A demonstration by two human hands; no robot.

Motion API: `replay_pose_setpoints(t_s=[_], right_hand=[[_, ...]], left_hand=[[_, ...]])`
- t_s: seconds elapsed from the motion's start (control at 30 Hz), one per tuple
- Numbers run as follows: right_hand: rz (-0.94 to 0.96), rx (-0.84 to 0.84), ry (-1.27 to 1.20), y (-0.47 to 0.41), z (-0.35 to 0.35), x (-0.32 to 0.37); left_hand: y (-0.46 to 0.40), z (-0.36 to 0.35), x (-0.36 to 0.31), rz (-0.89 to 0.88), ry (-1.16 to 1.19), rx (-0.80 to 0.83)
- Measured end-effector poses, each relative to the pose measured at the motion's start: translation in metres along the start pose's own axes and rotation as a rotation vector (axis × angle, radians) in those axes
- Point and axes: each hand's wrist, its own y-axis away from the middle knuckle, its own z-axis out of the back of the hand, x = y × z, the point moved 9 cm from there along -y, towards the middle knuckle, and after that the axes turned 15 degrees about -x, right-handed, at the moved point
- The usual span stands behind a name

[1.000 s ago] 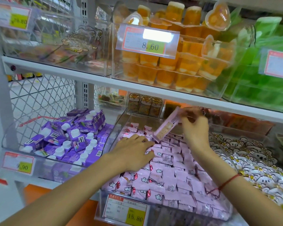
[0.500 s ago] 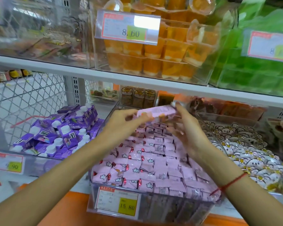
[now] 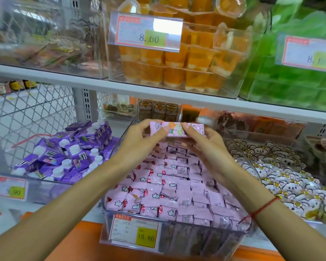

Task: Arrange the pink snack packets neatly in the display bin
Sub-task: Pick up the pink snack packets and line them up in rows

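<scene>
left hand (image 3: 139, 142) and right hand (image 3: 205, 146) each pinched one end of pink snack packet (image 3: 177, 129), held level above clear display bin (image 3: 177, 240), probably for lining up with rows.

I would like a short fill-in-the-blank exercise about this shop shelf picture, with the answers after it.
1. Both hands, left and right, hold one ___ packet above the display bin.
2. The bin's yellow price tag reads ___.
3. The cartons left of the bin are ___.
4. A ___ string circles the right wrist.

Answers: pink; 15.80; purple; red
</scene>
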Motion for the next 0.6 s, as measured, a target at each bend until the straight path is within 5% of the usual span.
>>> replay_pose_setpoints(t_s=[0.17, 0.27, 0.4, 0.6], right_hand=[[0.280, -0.096, 0.676, -0.018, 0.010, 0.002], [0.454, 0.116, 0.953, -0.016, -0.011, -0.014], [0.399, 0.433, 1.310, -0.012, -0.023, -0.059], [0.409, 0.495, 1.357, -0.011, -0.020, -0.063]], left_hand=[[-0.022, 0.027, -0.009, -0.118, -0.190, -0.201], [-0.028, 0.017, -0.004, -0.211, -0.395, -0.170], [-0.034, -0.001, -0.002, -0.296, -0.563, -0.067], [-0.050, -0.017, -0.002, -0.354, -0.707, 0.126]])
